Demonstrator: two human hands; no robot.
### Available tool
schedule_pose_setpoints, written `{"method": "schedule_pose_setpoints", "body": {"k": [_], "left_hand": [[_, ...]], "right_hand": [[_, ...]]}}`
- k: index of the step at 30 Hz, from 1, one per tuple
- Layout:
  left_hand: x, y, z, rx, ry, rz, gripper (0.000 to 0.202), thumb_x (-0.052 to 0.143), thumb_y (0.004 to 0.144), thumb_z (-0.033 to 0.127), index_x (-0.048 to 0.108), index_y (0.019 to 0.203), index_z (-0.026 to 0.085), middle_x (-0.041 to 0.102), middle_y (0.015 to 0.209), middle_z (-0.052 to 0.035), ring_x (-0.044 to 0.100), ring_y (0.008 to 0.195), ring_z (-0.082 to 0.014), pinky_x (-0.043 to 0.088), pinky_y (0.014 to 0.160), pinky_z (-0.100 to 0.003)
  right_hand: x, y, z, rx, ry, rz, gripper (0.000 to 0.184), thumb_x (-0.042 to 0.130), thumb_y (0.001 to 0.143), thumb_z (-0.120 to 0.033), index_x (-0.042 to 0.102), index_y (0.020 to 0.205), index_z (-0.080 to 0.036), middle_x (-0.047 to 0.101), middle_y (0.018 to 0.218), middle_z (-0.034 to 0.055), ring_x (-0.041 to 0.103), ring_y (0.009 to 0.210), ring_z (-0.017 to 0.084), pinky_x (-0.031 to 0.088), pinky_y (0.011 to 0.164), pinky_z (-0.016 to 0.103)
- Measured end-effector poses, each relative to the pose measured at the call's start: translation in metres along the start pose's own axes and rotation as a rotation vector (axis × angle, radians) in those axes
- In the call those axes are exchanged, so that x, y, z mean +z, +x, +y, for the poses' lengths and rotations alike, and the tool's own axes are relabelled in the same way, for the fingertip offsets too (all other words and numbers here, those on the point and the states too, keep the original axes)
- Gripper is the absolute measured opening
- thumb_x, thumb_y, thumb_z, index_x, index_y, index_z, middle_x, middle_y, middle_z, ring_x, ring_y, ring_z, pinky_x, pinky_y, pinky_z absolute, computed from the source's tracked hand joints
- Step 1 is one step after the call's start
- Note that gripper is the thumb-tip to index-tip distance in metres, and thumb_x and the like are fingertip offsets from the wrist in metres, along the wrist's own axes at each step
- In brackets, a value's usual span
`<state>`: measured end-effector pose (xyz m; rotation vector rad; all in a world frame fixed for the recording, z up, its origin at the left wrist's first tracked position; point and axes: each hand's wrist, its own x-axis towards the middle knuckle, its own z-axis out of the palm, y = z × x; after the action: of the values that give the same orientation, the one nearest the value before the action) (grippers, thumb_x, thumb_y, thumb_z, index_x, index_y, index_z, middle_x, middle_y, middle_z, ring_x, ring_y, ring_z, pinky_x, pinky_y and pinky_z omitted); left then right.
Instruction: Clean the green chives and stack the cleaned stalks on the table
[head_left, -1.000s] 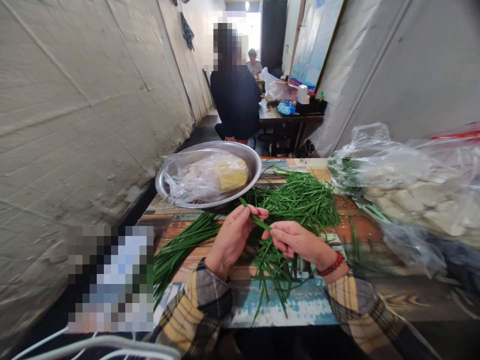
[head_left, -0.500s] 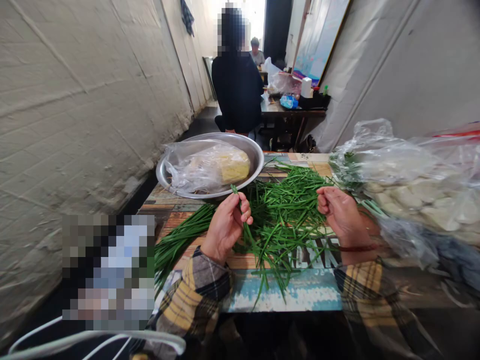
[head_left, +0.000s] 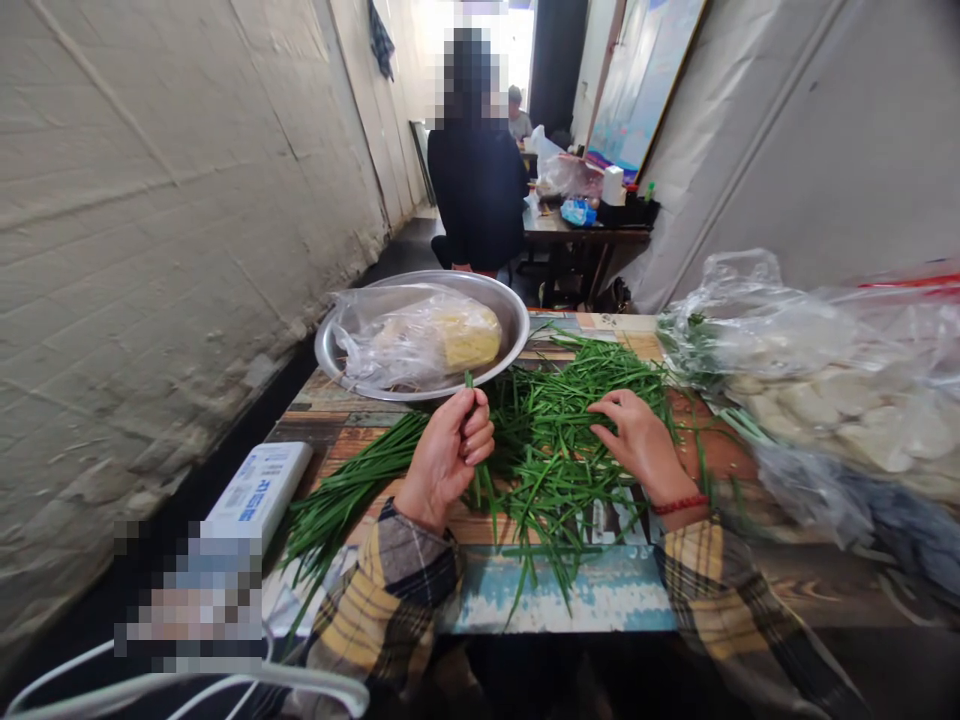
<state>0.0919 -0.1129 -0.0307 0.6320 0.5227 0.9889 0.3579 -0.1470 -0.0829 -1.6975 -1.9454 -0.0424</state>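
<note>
My left hand (head_left: 454,445) is closed around a few green garlic chives, whose tips (head_left: 469,380) poke up above the fist. Over the right side of a loose heap of garlic chives (head_left: 570,380), my right hand (head_left: 637,440) hovers with thumb and forefinger apart, and nothing shows between them. A neater bundle of long chives (head_left: 352,490) lies left of my left hand, partly behind the wrist. Whether my right fingers touch the heap I cannot tell.
A metal basin (head_left: 517,350) holding a plastic bag with pale yellow contents (head_left: 469,335) stands behind the heap. At the right lies a clear bag of pale pieces (head_left: 847,410). A white box (head_left: 259,490) is at the left. A person in dark clothing (head_left: 476,195) sits beyond.
My right hand has moved left and in over the heap, and its thumb and forefinger have parted. My left hand keeps its hold, its fingers curled tighter.
</note>
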Motion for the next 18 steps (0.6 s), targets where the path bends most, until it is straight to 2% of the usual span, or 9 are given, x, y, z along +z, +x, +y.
{"method": "schedule_pose_setpoints", "body": {"k": [3, 8, 11, 13, 15, 18], "left_hand": [[0.0, 0.001, -0.004, 0.014, 0.062, 0.015, 0.021, 0.06, 0.08, 0.034, 0.05, 0.08, 0.016, 0.027, 0.052, 0.0094, 0.02, 0.037, -0.0016, 0.017, 0.033, -0.013], [0.0, 0.004, -0.01, 0.032, 0.14, 0.044, 0.024, 0.064, 0.077, 0.035, 0.048, 0.078, 0.016, 0.023, 0.051, 0.0107, 0.018, 0.037, -0.0019, 0.015, 0.033, -0.014], [0.001, 0.004, -0.013, 0.02, 0.159, 0.04, 0.023, 0.062, 0.079, 0.036, 0.051, 0.081, 0.016, 0.024, 0.05, 0.0104, 0.017, 0.038, -0.0022, 0.015, 0.034, -0.014], [0.001, 0.005, -0.016, 0.01, 0.176, 0.037, 0.023, 0.061, 0.08, 0.036, 0.052, 0.082, 0.015, 0.025, 0.051, 0.01, 0.018, 0.038, -0.0023, 0.016, 0.034, -0.015], [0.001, 0.005, -0.017, -0.001, 0.189, 0.037, 0.024, 0.061, 0.08, 0.037, 0.053, 0.083, 0.015, 0.025, 0.051, 0.0098, 0.019, 0.039, -0.0025, 0.016, 0.035, -0.015], [0.001, 0.005, -0.019, -0.009, 0.205, 0.049, 0.025, 0.062, 0.079, 0.037, 0.054, 0.084, 0.015, 0.023, 0.05, 0.0101, 0.018, 0.04, -0.0026, 0.014, 0.036, -0.016]], "right_hand": [[0.0, 0.0, 0.0, 0.04, 0.049, 0.063, 0.019, 0.051, 0.086, -0.03, 0.067, 0.09, -0.02, 0.065, 0.094, 0.0089, 0.059, 0.091, 0.022, 0.046, 0.079, 0.036], [-0.003, 0.002, -0.008, 0.204, 0.268, 0.1, 0.032, 0.048, 0.087, -0.044, 0.068, 0.094, -0.019, 0.069, 0.084, 0.007, 0.062, 0.077, 0.022, 0.045, 0.068, 0.032], [-0.008, 0.003, -0.018, 0.251, 0.455, 0.02, 0.039, 0.045, 0.087, -0.049, 0.066, 0.073, -0.019, 0.07, 0.079, 0.006, 0.062, 0.076, 0.021, 0.042, 0.065, 0.029], [-0.01, 0.004, -0.024, 0.232, 0.575, -0.061, 0.044, 0.043, 0.088, -0.049, 0.06, 0.062, -0.019, 0.07, 0.085, 0.006, 0.061, 0.08, 0.02, 0.041, 0.065, 0.027], [-0.011, 0.004, -0.03, 0.225, 0.674, -0.144, 0.045, 0.04, 0.089, -0.049, 0.058, 0.061, -0.018, 0.068, 0.087, 0.0052, 0.059, 0.075, 0.017, 0.039, 0.062, 0.026], [-0.01, 0.003, -0.037, 0.244, 0.787, -0.258, 0.042, 0.039, 0.09, -0.049, 0.063, 0.075, -0.018, 0.061, 0.071, 0.0016, 0.05, 0.06, 0.013, 0.037, 0.057, 0.026]]}}
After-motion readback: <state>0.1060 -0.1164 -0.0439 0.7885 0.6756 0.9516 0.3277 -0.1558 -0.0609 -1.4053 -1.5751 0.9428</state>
